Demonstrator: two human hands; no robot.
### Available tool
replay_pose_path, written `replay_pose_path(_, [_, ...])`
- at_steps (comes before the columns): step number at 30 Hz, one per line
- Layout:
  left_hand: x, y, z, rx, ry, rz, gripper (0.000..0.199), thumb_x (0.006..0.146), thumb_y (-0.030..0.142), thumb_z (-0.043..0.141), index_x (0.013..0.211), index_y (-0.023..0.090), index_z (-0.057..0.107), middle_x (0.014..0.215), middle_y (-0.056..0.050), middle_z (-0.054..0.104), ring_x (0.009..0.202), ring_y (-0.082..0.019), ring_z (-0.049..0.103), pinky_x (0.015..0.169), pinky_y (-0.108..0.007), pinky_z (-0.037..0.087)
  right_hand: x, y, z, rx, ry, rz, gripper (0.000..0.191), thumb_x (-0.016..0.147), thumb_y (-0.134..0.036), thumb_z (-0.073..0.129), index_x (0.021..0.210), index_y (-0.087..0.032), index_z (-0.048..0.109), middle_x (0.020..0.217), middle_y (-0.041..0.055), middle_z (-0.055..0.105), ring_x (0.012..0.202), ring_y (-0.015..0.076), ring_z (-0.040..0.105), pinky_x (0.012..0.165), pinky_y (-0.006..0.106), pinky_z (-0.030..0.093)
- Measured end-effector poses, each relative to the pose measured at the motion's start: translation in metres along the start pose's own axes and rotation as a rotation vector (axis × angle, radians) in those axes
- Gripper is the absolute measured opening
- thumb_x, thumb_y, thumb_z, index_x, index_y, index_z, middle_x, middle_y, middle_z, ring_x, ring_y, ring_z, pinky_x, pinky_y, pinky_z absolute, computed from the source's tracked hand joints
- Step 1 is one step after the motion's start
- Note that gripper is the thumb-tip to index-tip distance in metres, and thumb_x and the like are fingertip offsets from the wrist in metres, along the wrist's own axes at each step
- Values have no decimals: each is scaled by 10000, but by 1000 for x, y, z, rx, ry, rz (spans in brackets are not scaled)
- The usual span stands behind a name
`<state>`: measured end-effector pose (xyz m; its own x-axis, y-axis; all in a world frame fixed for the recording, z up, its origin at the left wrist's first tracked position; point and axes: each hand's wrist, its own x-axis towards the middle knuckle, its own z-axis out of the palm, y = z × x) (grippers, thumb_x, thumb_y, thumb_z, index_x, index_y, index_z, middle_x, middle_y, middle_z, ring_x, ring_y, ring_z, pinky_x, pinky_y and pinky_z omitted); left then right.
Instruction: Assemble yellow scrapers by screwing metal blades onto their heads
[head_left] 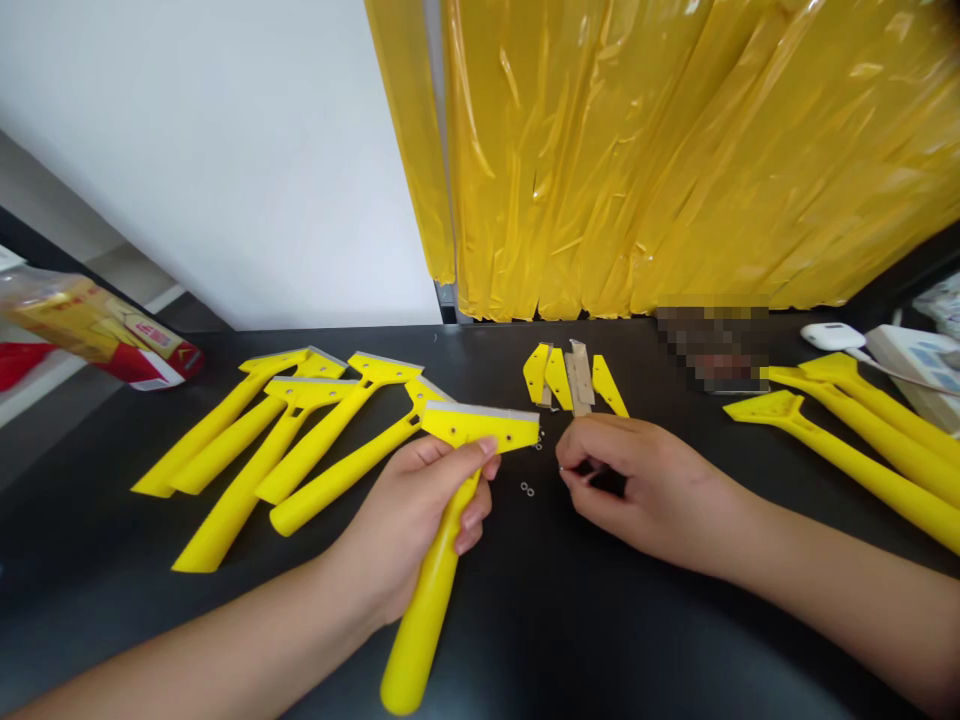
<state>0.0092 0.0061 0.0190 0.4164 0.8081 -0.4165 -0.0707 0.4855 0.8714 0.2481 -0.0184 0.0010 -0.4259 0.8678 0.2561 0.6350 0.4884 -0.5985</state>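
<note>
My left hand (435, 510) is wrapped round the neck of a yellow scraper (421, 620), its thumb on the head just below the metal blade (480, 409). Two dark holes show in that head. To the right, my right hand (622, 480) is closed in a pinch, with a tiny shiny thing at its fingertips that is too small to name. Small metal rings (527, 489) lie on the black table between the hands. Beyond my right hand are loose yellow head plates (556, 376) and brownish wrapped strips (579, 375).
Several yellow scrapers with blades (240, 480) lie at the left. Yellow handles (862, 460) without visible blades lie at the right, near a white case (832, 337) and a cable. A packaged box (97, 325) is far left. Yellow plastic sheeting (637, 150) hangs behind the black table (600, 640).
</note>
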Motion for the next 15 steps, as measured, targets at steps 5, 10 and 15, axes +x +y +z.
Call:
replay_pose_path(5, [-2, -3, 1, -11, -11, -25, 320, 986, 430, 676, 791, 184, 613, 501, 48, 473, 437, -85, 384, 449, -202, 331, 0, -10, -4, 142, 93, -89, 241, 1003, -91, 623, 1180, -245, 681, 1001, 31, 737, 875, 156, 676, 819, 292, 554])
replay_pose_path(10, [-4, -7, 3, -8, -26, -54, 324, 975, 433, 694, 783, 183, 622, 501, 45, 480, 432, -83, 394, 438, -195, 331, 0, -11, -2, 184, 208, -169, 149, 988, -98, 675, 1031, -241, 681, 996, 49, 737, 924, 179, 710, 848, 326, 579])
replay_pose_path(15, [-6, -10, 6, 3, -52, -88, 332, 965, 443, 704, 773, 184, 628, 490, 48, 470, 420, -74, 374, 421, -182, 322, -1, -11, 5, 204, 215, -179, 179, 994, -89, 654, 1081, -243, 678, 1030, 56, 754, 956, 188, 731, 869, 345, 604])
